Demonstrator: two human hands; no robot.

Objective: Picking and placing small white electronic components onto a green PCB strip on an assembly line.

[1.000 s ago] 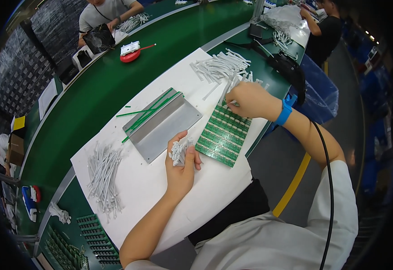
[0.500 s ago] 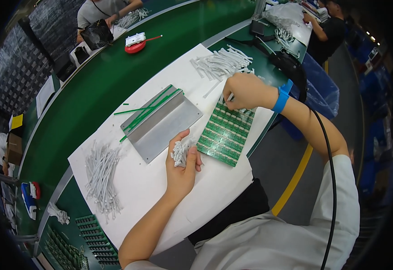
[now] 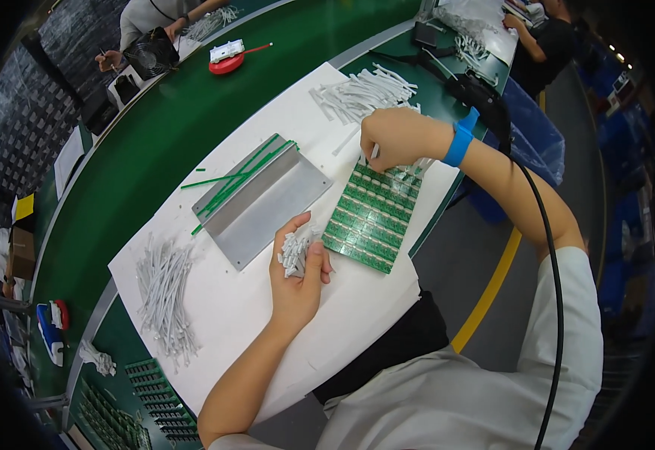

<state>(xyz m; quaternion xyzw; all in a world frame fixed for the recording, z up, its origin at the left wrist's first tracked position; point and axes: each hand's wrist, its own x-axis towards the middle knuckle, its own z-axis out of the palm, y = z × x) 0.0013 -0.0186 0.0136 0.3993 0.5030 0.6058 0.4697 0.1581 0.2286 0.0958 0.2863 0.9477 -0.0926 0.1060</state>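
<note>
My left hand (image 3: 296,294) is closed around a bundle of short white connector cables (image 3: 294,253), their pale plug ends bunched above the fingers. Right of it lies a green circuit board panel (image 3: 369,219) divided into rows of small boards. Over the panel's far edge, my right hand (image 3: 404,139) has its fingers pinched together. A small pale bit shows at its fingertips, too little to name. White pieces stick up from the panel's far row beside that hand. Just beyond, a pile of white cables (image 3: 365,94) lies on the white paper sheet (image 3: 290,360).
A grey metal angle fixture (image 3: 271,214) with green strips (image 3: 241,180) sits left of the panel. Another heap of white cables (image 3: 166,300) is at the left. Finished-looking board strips (image 3: 159,397) lie lower left. A red tape-like tool (image 3: 226,64) rests on the green belt (image 3: 282,56).
Both hands and the worktop sit slightly further up and left in the picture. My right hand remains pinched at the panel's far edge; my left still holds the cables.
</note>
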